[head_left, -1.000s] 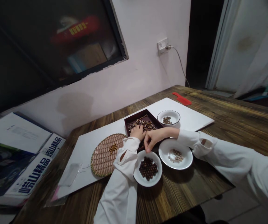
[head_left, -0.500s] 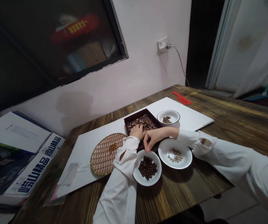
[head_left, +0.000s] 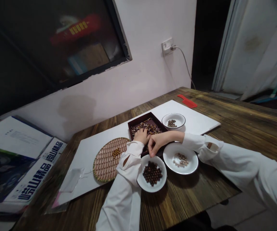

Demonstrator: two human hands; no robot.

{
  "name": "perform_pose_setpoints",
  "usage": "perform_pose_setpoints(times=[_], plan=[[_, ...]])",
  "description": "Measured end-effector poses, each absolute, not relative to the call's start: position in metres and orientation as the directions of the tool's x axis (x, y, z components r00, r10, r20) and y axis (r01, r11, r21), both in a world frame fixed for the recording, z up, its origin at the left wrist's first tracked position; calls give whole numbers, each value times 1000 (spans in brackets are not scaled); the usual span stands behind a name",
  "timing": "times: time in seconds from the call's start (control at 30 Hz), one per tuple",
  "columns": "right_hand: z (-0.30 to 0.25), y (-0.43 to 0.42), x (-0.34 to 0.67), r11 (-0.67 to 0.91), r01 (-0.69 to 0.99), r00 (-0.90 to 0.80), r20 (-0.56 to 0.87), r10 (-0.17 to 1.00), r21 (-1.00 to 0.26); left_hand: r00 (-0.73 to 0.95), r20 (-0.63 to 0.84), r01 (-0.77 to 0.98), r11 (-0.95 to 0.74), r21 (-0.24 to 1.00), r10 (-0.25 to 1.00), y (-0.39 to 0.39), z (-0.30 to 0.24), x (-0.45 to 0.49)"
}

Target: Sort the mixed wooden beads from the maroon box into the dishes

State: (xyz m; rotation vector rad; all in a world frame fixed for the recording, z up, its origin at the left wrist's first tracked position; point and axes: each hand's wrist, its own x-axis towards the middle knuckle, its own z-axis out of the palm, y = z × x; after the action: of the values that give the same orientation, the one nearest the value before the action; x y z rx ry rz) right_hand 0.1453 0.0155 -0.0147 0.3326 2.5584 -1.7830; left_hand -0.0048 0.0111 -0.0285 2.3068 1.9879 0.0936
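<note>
My left hand (head_left: 141,136) lies over the near left part of a dark red tray (head_left: 158,120), its fingers apart on the mixed beads (head_left: 150,127). Close beside it, my right hand (head_left: 155,143) points down with thumb and fingers pinched at the back rim of a white bowl (head_left: 162,183). Anything in that pinch is too small to make out. Dark brown beads (head_left: 152,174) fill the middle of this bowl. Under my right forearm, a wider white bowl (head_left: 191,165) contains pale beads (head_left: 181,160). My wrists hide the tray's near edge.
A round woven mat (head_left: 104,163) with yellow-brown beads (head_left: 116,153) lies left. Behind my right wrist stands another white bowl (head_left: 180,120) with greyish-brown beads. A white board (head_left: 85,154), clear plastic bag (head_left: 71,181), red comb (head_left: 188,102) and printed box (head_left: 32,183) lie around.
Both hands stay nearly in place, the right still pinched at the bowl's rim. The whole view has shifted very slightly. No bead visibly changes place.
</note>
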Motion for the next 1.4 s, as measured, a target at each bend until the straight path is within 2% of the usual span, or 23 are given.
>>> perform_pose_setpoints(times=[0.13, 0.33, 0.4, 0.5, 0.57, 0.9, 1.4], plan=[[-12, 14, 147, 349, 151, -981, -97, 167, -925, 163, -47, 985, -160, 58, 986, 12, -26, -5], [-3, 11, 149, 461, 52, -971, 63, 232, -886, 172, -82, 985, -172, 5, 982, 14, -24, -7], [-4, 12, 146, 496, 80, -954, 78, 288, -865, 171, -81, 985, -171, 12, 982, 16, -25, -8], [-10, 17, 141, 581, 201, -894, 95, 438, -789, 161, -80, 986, -158, 44, 984, 19, -28, -10], [-15, 20, 138, 630, 240, -871, 123, 476, -739, 159, -84, 986, -155, 52, 984, 19, -28, -11], [-14, 19, 141, 692, 280, -906, 56, 420, -665, 143, -151, 981, -160, -111, 978, 13, -17, -3], [-23, 25, 139, 677, 187, -961, 10, 276, -712, 136, -129, 982, -151, -114, 982, 11, -18, -2]])
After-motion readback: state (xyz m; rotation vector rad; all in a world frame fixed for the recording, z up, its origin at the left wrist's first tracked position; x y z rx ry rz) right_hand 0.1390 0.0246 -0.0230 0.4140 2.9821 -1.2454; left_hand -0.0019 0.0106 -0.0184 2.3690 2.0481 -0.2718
